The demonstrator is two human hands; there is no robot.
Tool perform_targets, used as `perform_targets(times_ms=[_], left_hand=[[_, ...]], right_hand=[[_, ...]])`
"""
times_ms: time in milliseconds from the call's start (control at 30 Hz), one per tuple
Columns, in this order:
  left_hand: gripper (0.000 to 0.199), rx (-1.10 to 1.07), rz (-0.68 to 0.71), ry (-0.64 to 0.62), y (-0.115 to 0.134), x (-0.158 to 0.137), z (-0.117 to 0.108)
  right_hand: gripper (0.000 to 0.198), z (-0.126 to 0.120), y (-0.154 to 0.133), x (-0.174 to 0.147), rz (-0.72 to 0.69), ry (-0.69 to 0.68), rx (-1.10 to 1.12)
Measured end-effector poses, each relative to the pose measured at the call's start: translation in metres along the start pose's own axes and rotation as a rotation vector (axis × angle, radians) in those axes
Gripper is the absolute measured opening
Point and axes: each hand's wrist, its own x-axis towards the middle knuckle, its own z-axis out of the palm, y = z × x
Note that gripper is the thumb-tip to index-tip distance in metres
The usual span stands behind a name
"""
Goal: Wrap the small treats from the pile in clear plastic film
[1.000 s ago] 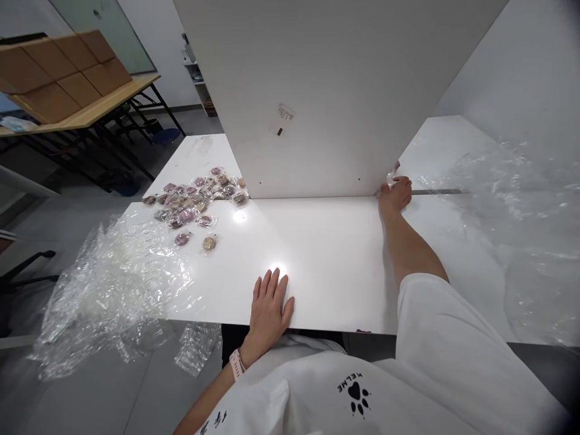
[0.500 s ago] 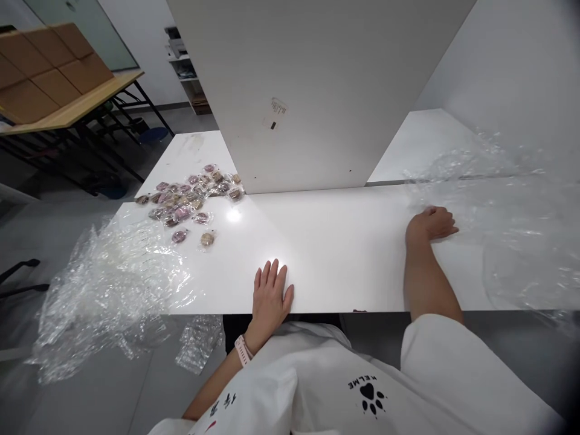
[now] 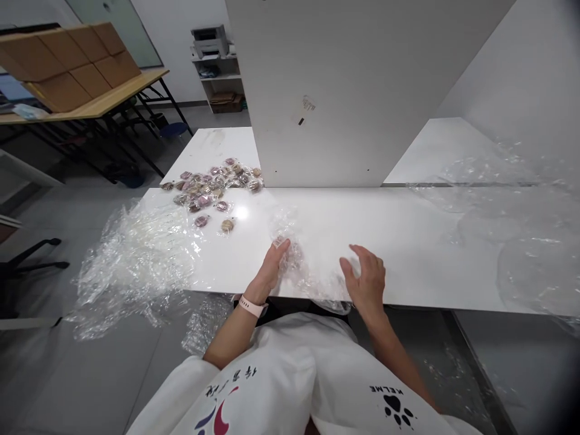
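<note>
Near the front edge of the white table, a crumpled clear plastic bag lies between my two hands, part of it hanging over the edge. My left hand has its thumb against the bag's left side and appears closed on it; the other fingers are mostly hidden. On the bag's right, my right hand is open, thumb apart from the curved fingers, with nothing seen in it. Farther left lie several small individually wrapped round pieces, purple, tan and brown, with one tan piece nearer me.
A heap of clear plastic bags covers the table's left end and droops over the edge. More clear plastic spreads at the right. A tall white panel stands behind the work surface. Cardboard boxes sit on a wooden table beyond.
My right hand has come from the far right to the middle and opened. The clear bag now lies between my hands. My left hand turned from flat onto its side against it.
</note>
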Motion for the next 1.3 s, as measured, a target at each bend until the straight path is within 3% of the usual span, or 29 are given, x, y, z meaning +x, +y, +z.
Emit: perform_targets(times_ms=[100, 200, 267, 333, 467, 533, 567, 700, 767, 833, 900, 967, 1067, 1167, 1233, 1300], left_hand=[[0.067, -0.092, -0.090, -0.056, -0.004, 0.002, -0.002], [0.067, -0.098, -0.050, -0.086, -0.008, -0.001, -0.002], [0.065, -0.041, 0.018, -0.064, -0.004, -0.004, -0.003], [0.062, 0.057, 0.103, -0.002, 0.002, -0.006, -0.010], [0.045, 0.180, 0.298, 0.328, 0.009, -0.016, -0.036], [0.038, 0.132, 0.266, 0.479, 0.003, -0.025, -0.048], [0.037, 0.100, 0.202, 0.497, -0.001, -0.031, -0.052], [0.051, 0.059, -0.061, 0.362, -0.013, -0.060, -0.059], [0.059, 0.044, -0.115, 0.301, -0.009, -0.072, -0.063], [0.064, 0.049, -0.143, 0.262, -0.002, -0.078, -0.067], [0.065, 0.124, -0.160, 0.232, 0.003, -0.079, -0.070], [0.056, 0.240, -0.146, 0.197, 0.004, -0.075, -0.069], [0.033, 0.370, -0.040, 0.146, 0.004, -0.062, -0.059], [0.027, 0.445, 0.082, 0.119, 0.008, -0.044, -0.050], [0.023, 0.524, 0.144, 0.136, 0.014, -0.031, -0.052], [0.016, 0.670, 0.198, 0.227, 0.021, -0.021, -0.061]], right_hand=[[0.053, 0.020, 0.012, 0.000, 0.054, -0.201, -0.117], [0.034, 0.035, -0.002, -0.011, -0.101, -0.463, 0.023], [0.032, 0.039, -0.013, -0.015, -0.101, -0.545, 0.168], [0.032, 0.037, -0.011, -0.012, 0.057, -0.487, 0.275], [0.035, 0.014, 0.031, 0.009, 0.426, -0.070, 0.252], [0.036, -0.001, 0.056, 0.017, 0.507, 0.071, 0.166], [0.035, -0.008, 0.067, 0.019, 0.527, 0.082, 0.113], [0.033, -0.031, 0.089, 0.012, 0.579, -0.182, -0.189], [0.037, -0.038, 0.094, 0.006, 0.624, -0.316, -0.333], [0.045, -0.042, 0.095, 0.004, 0.638, -0.351, -0.429], [0.049, -0.038, 0.090, 0.008, 0.524, -0.335, -0.461], [0.047, -0.025, 0.074, 0.015, 0.320, -0.312, -0.406], [0.041, 0.014, 0.029, 0.027, -0.015, -0.370, -0.132], [0.038, 0.058, -0.014, 0.033, -0.281, -0.521, 0.145], [0.035, 0.077, -0.022, 0.035, -0.291, -0.554, 0.211], [0.036, 0.081, -0.008, 0.037, -0.203, -0.510, 0.193]])
